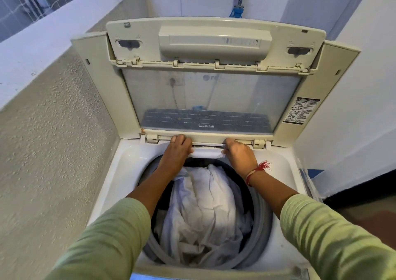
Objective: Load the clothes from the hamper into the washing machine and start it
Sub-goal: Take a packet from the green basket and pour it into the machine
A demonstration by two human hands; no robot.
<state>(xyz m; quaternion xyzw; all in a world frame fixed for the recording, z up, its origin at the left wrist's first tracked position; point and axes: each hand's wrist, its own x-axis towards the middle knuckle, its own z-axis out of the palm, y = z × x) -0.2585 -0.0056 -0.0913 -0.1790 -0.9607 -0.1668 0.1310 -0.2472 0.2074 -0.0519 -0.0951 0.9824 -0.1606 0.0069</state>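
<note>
Below fingers (186, 146) gripping the drawer (207, 155) lie white clothes (203, 207)

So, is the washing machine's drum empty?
No, white clothes lie bunched in the drum, and the left hand and right hand grip a white tray at its rear edge.

Both arms reach forward, palms down, green sleeves (107, 237) ending at the forearms. The left hand (179, 149) and right hand (238, 153), red thread (260, 168) at its wrist, grip opposite ends of a white drawer (207, 154).
</note>
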